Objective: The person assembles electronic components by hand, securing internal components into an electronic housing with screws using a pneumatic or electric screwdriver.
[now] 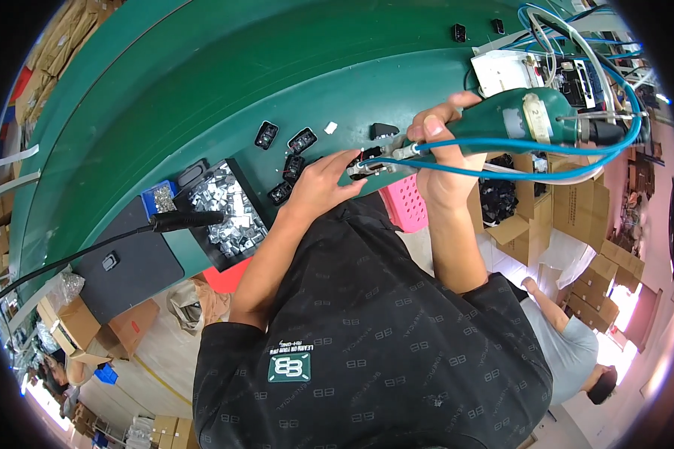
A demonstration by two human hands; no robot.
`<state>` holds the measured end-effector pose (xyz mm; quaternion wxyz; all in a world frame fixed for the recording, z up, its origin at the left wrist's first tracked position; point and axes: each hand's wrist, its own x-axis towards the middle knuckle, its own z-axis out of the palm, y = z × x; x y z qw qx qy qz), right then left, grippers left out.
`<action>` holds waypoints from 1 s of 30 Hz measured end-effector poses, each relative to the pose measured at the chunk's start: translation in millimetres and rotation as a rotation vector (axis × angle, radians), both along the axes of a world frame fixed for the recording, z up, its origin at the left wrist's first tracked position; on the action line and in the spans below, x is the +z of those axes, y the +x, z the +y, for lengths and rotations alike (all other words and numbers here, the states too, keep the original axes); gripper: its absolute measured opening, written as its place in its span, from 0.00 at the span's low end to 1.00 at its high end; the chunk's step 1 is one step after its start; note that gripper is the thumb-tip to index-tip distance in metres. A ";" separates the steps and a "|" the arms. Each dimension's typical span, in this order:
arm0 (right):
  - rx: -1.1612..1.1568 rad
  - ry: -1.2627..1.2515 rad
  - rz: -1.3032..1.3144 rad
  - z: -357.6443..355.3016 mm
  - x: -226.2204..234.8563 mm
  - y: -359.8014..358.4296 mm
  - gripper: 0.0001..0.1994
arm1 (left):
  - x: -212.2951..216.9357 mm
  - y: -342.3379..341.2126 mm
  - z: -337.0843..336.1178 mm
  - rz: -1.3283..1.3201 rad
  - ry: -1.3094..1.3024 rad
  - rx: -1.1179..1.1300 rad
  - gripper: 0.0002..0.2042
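Observation:
My right hand (448,153) is wrapped round a green power screwdriver (502,118) lying nearly level, its metal nose pointing left. Two blue hoses (528,178) run along the tool to that nose. Just ahead of the tip, my left hand (318,185) pinches a small black plastic housing (368,156) between thumb and fingers. Nose and housing meet or nearly meet; the exact contact is hidden. Beside my left hand several similar black housings (302,141) lie open on the green bench, with a small white piece (330,128). A dark wedge-shaped cover (383,131) lies behind the nose.
Left of me stand a black tray (256,196) of small metal pieces and a blue bin (157,200) of screws. A black corded tool (187,220) crosses the tray. A pink perforated basket (406,203) and open carton (532,224) are to the right. Another person (569,344) is behind.

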<state>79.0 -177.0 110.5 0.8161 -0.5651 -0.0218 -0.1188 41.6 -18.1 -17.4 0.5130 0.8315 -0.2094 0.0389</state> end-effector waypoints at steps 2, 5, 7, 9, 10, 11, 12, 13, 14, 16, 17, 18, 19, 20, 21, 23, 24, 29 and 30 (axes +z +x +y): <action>-0.011 0.002 0.016 -3.4 2.9 2.7 0.24 | 5.5 1.8 -2.8 0.176 0.025 -0.030 0.23; -0.056 -0.053 -0.039 -11.1 14.6 8.9 0.32 | -23.5 0.1 2.3 0.108 0.141 -0.058 0.25; -0.069 -0.051 -0.096 -18.1 20.9 11.5 0.33 | -44.4 -6.3 14.9 0.185 0.176 -0.051 0.24; -0.066 -0.046 -0.107 -25.7 20.1 15.6 0.32 | -55.1 -11.4 28.8 0.212 0.194 -0.003 0.24; -0.077 -0.014 -0.102 -29.9 17.5 18.4 0.31 | -56.2 -14.7 36.6 0.189 0.178 0.059 0.23; -0.083 0.020 -0.098 -34.2 15.0 20.0 0.31 | -59.0 -15.6 44.8 0.158 0.190 0.089 0.23; -0.086 0.016 -0.098 -37.4 11.2 21.4 0.31 | -62.2 -14.7 52.9 0.126 0.202 0.118 0.23; -0.106 0.013 -0.084 -40.9 6.1 22.2 0.31 | -65.0 -16.4 57.5 0.182 0.165 0.158 0.23; -0.122 0.012 -0.071 -41.9 1.3 23.1 0.31 | -64.0 -18.0 62.5 0.238 0.131 0.203 0.22; -0.137 -0.013 -0.041 -44.5 -5.0 23.7 0.30 | -63.6 -15.5 68.3 0.292 0.116 0.206 0.22; -0.151 -0.043 -0.014 -45.1 -7.2 23.2 0.30 | -65.5 -14.4 71.0 0.284 0.099 0.253 0.22; -0.166 -0.074 0.013 -45.7 -10.1 22.3 0.30 | -68.6 -13.2 74.0 0.274 0.081 0.297 0.22; -0.172 -0.096 0.011 -45.8 -15.4 21.2 0.28 | -76.9 -14.0 78.6 0.254 0.081 0.329 0.23; -0.188 -0.125 0.037 -44.5 -19.2 18.7 0.28 | -85.9 -15.3 82.5 0.242 0.103 0.367 0.23; -0.189 -0.161 0.032 -45.5 -24.0 18.0 0.28 | -93.5 -16.3 85.3 0.259 0.129 0.390 0.23; -0.202 -0.228 0.041 -48.8 -34.3 14.8 0.28 | -103.7 -19.6 91.4 0.335 0.169 0.418 0.23; -0.209 -0.264 0.046 -50.4 -40.0 14.0 0.27 | -109.9 -20.9 96.2 0.286 0.281 0.399 0.23; -0.169 -0.350 0.131 -64.4 -55.6 12.3 0.26 | -122.9 -27.3 99.8 0.390 0.498 0.361 0.25; -0.158 -0.342 0.136 -68.7 -60.2 13.4 0.26 | -121.5 -26.8 99.1 0.398 0.507 0.371 0.25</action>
